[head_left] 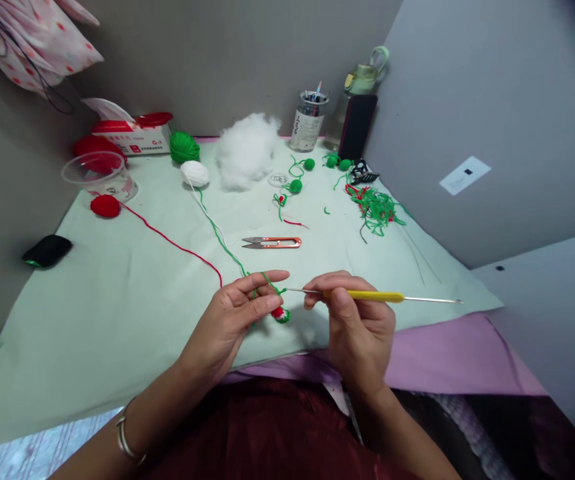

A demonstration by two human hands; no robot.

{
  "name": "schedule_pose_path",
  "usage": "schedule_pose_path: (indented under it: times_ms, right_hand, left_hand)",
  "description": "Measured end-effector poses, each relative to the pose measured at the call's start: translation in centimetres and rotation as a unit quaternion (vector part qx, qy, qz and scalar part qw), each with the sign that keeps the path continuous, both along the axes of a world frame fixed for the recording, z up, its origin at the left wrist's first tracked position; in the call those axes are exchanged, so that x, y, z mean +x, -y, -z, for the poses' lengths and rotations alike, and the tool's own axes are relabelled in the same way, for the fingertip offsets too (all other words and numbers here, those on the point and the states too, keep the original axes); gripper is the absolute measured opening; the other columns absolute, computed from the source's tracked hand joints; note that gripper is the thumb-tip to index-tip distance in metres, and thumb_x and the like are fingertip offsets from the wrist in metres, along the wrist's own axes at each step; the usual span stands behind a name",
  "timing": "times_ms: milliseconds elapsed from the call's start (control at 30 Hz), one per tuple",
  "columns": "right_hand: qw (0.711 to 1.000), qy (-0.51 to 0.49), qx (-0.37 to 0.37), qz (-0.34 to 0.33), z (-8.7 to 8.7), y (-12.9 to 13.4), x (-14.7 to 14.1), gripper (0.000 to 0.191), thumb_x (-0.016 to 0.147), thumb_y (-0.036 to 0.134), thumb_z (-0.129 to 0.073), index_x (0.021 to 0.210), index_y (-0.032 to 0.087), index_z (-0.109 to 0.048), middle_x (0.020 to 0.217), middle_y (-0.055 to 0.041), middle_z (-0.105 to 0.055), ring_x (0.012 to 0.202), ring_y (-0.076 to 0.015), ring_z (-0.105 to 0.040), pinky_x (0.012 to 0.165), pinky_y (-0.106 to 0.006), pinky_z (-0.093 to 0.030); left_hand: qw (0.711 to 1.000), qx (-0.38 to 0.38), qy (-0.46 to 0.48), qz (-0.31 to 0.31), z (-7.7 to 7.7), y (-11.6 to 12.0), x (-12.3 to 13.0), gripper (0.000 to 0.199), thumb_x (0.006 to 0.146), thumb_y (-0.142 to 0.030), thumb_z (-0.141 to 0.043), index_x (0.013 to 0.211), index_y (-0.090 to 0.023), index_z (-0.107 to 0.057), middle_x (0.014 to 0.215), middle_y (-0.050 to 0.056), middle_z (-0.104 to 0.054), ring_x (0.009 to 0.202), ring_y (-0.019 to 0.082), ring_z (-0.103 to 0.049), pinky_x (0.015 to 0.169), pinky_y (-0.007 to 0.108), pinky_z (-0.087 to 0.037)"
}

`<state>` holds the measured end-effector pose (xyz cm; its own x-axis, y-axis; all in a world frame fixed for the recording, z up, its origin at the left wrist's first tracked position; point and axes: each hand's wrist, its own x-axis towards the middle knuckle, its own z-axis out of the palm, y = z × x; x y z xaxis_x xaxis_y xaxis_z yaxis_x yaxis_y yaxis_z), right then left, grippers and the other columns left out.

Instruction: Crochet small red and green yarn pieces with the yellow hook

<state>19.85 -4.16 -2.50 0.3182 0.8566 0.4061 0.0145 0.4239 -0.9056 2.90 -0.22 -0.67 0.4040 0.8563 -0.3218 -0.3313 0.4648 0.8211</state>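
Between the thumb and fingers of my left hand (240,310) is a small crochet piece (281,313) in red, white and green. Green yarn (227,250) runs over the raised index finger and back across the table. My right hand (360,320) grips the yellow handle of a crochet hook (377,295), whose metal tip points left and meets the green yarn beside the piece. Just beyond the hands lies a pair of orange thread snips (272,243). A red strand (172,245) trails from a red yarn ball (105,206) to my left hand.
Green (184,147) and white (195,173) yarn balls sit near white stuffing (248,152). A plastic cup (125,187), tissue box (137,141) and black object (47,251) are left. Yarn scraps (377,210), small green balls (295,187), a pen jar (309,123) and phone (359,127) are right.
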Motion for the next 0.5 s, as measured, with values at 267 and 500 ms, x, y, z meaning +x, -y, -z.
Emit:
schedule_pose_path:
  times_ms: [267, 500]
  right_hand:
    - [0.991, 0.073, 0.094, 0.061, -0.47, 0.06, -0.05, 0.02, 0.104, 0.02, -0.062, 0.106, 0.028, -0.081, 0.089, -0.0028, -0.075, 0.076, -0.0181, -0.067, 0.065, -0.035, -0.056]
    - [0.995, 0.081, 0.064, -0.013, -0.88, 0.81, 0.06, 0.022, 0.103, 0.014, -0.061, 0.107, 0.025, -0.08, 0.092, -0.0028, -0.076, 0.081, -0.0171, -0.069, 0.071, -0.035, -0.058]
  left_hand:
    - [1.0, -0.007, 0.002, 0.001, -0.13, -0.08, 0.15, 0.025, 0.077, -0.029, -0.092, 0.101, -0.023, -0.087, 0.084, 0.003, -0.074, 0.078, 0.015, -0.061, 0.074, 0.027, -0.043]
    - [1.0, 0.0, 0.022, -0.012, -0.27, -0.1, 0.4, 0.017, 0.074, -0.026, -0.093, 0.085, -0.019, -0.082, 0.073, -0.001, -0.068, 0.07, 0.012, -0.058, 0.069, 0.024, -0.043]
